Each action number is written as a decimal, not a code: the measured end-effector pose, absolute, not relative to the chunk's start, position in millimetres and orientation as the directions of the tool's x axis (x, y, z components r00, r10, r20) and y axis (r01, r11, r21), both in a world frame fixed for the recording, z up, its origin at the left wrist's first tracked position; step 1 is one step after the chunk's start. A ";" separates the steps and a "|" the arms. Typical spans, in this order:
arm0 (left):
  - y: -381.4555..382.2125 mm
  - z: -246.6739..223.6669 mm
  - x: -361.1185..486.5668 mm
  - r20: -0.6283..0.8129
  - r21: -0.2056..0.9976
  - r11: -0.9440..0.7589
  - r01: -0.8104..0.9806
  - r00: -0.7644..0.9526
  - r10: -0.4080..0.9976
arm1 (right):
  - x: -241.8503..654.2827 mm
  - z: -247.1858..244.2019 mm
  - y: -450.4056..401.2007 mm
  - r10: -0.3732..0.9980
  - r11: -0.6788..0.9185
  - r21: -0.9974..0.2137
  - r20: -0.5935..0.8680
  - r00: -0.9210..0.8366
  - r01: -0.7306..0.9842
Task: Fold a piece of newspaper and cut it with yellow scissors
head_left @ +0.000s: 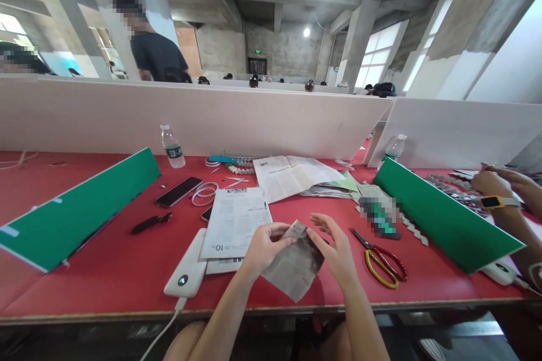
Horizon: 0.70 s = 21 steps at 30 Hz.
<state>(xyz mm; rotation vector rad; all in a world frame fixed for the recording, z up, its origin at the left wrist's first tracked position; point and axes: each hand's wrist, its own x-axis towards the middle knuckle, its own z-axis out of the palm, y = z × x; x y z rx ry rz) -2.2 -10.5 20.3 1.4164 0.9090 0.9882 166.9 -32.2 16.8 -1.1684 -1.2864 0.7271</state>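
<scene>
A folded piece of newspaper [295, 272], grey and roughly square, is held above the red tabletop near its front edge. My left hand [269, 242] pinches its upper left side between thumb and fingers. At the upper right edge, my right hand [334, 245] has its thumb against the paper, with the other fingers curved behind and partly raised. A small folded corner [298, 228] sticks up between the two hands. Just left of my left hand lie printed newspaper sheets [237, 217]. Scissors [381, 259] with one red and one yellow handle rest to the right of my right hand.
Green dividers [84, 214] [440, 214] stand at both sides. A white power bank [186, 265], a phone [179, 191], a dark folding knife-like item [151, 223] and a water bottle [173, 146] are at left. More newspaper [296, 175] lies behind. A co-worker's hands [493, 183] are at right.
</scene>
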 end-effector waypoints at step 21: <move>-8.0 32.1 -35.3 0.079 0.995 -0.089 0.044 0.191 0.978 | 157.2 19.6 -28.8 0.907 0.246 -0.969 0.220 0.358 -0.026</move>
